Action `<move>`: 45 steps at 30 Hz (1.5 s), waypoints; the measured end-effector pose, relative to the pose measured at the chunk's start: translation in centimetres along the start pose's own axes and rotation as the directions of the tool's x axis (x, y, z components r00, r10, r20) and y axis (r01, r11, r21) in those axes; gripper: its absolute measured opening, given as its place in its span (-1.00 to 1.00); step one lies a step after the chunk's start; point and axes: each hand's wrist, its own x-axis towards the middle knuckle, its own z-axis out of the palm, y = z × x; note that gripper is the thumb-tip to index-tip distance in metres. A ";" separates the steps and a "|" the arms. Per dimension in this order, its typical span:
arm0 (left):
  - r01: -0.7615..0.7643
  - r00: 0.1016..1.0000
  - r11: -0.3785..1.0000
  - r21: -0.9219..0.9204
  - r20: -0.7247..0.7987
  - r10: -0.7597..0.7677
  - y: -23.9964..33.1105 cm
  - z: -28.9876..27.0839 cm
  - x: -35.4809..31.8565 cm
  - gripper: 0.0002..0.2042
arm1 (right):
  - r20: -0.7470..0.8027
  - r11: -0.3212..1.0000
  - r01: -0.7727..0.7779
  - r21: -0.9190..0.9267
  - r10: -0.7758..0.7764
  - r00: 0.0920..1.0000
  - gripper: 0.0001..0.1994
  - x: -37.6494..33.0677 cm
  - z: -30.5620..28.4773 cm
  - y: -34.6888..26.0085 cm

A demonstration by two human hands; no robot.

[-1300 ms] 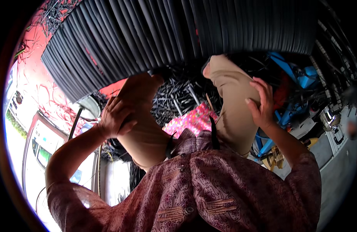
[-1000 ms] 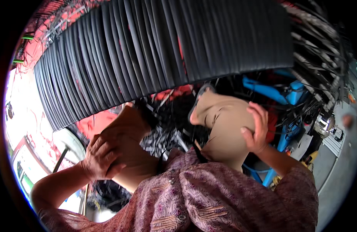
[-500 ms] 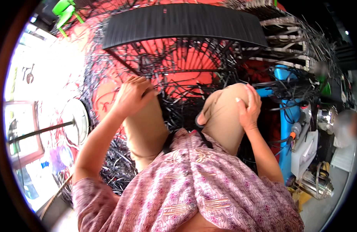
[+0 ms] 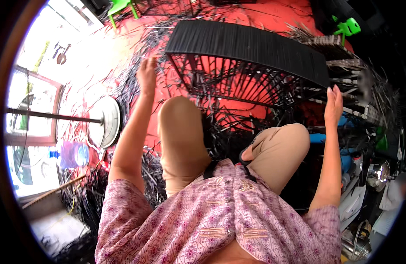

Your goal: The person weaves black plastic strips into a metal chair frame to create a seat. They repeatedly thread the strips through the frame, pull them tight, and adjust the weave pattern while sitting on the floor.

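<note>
In front of my knees stands a long, slightly curved frame (image 4: 247,46), its top wrapped in black strips and dark bars showing underneath. My left hand (image 4: 146,75) is raised beside the frame's left end, fingers stretched out and holding nothing; a small gap seems to separate it from the frame. At the opposite end, my right hand (image 4: 333,105) is upright with straight fingers, close to the lower right corner. Whether it touches that corner I cannot tell. Loose black strips (image 4: 220,141) lie tangled below the frame and around my feet.
A round stand base with a pole (image 4: 107,123) and a large clear bottle (image 4: 73,155) are at left. Green chairs (image 4: 120,6) (image 4: 348,27) stand farther off. Striped woven pieces (image 4: 343,72) lie at right, above blue plastic (image 4: 317,138) and metal ware (image 4: 378,171). The floor (image 4: 273,15) is red.
Both hands have left my knees and reached forward and apart, to the two ends of the frame. The view has shifted, so the frame appears farther right and tilted.
</note>
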 end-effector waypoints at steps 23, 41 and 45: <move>0.058 0.954 0.561 0.826 0.121 -0.276 1.7 10.2 11.1 -0.19 | -0.091 0.880 -0.335 -0.336 0.324 0.942 -0.39 9.3 7.8 6.7; 0.103 0.951 0.758 0.644 0.160 -0.266 -3.6 8.8 14.8 -0.18 | -0.212 0.879 -0.308 -0.364 0.244 0.946 -0.46 9.1 8.6 7.4; -0.039 0.959 0.829 0.558 0.253 -0.126 -5.8 7.9 16.1 -0.29 | -0.192 0.899 -0.320 -0.300 0.271 0.943 -0.48 9.1 8.5 7.3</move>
